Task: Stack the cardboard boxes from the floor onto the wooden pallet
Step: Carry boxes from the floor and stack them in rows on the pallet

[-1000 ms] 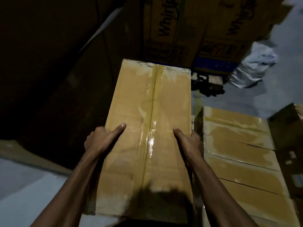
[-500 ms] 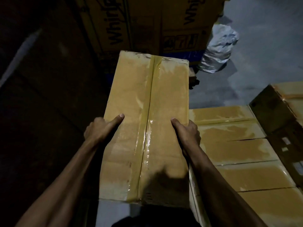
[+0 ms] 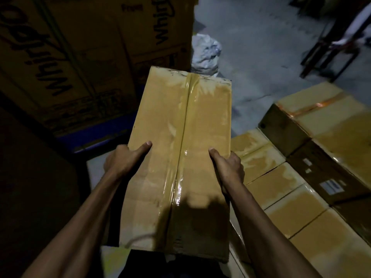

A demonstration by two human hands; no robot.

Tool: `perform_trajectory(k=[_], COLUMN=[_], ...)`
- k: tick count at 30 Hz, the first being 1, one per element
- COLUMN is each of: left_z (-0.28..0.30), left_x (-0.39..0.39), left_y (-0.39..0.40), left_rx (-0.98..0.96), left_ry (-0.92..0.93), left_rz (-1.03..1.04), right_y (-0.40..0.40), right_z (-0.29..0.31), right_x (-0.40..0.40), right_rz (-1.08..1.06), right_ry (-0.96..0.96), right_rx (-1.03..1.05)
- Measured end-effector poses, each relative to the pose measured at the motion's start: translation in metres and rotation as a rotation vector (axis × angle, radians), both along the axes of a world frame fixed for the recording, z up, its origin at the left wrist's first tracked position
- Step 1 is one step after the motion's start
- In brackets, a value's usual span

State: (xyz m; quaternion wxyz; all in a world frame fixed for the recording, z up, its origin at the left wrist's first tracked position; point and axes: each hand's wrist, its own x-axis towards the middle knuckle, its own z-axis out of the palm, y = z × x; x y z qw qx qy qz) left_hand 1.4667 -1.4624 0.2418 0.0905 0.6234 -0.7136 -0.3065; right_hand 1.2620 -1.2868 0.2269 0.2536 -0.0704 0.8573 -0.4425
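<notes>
I hold a long taped cardboard box [image 3: 180,149] off the ground in front of me, its shiny tape seam running away from me. My left hand [image 3: 124,159] grips its left side with the thumb lying on top. My right hand [image 3: 228,167] grips the right side the same way. To the right, lower down, lies a row of several similar taped boxes [image 3: 285,189] side by side. The wooden pallet is not visible in this view.
Large printed cartons [image 3: 80,63] rise at the upper left. A crumpled white bag [image 3: 205,51] sits on the grey concrete floor [image 3: 261,63] beyond the held box. More brown boxes [image 3: 321,125] with labels stand at the right. A dark metal frame [image 3: 329,55] is at top right.
My view has swung to the right with the box still in both hands. The row of boxes and the stack at the right now fill more of the frame.
</notes>
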Motion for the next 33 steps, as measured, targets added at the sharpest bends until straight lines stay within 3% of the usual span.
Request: perform_trajectory(k=[9,19,27,33], left_z=[-0.030,-0.054,-0.085,-0.115], left_x=[-0.092,-0.186,-0.270,-0.338], left_y=[-0.126,-0.163,-0.150,-0.140], left_rx=[0.308,0.571,0.553,0.552], left_ry=[0.248,0.387,0.344,0.214], left_rz=[-0.349,-0.698,-0.789,-0.846], right_y=[-0.058,-0.068,-0.054,-0.040], right_z=[-0.018,-0.029,-0.063,-0.101], right_x=[-0.006,-0.021,-0.073,-0.131], right_rz=[-0.410,-0.708,-0.812,-0.851], right_ry=[-0.019,-0.047,-0.096,-0.148], right_rx=[0.063,0.086,0.089,0.103])
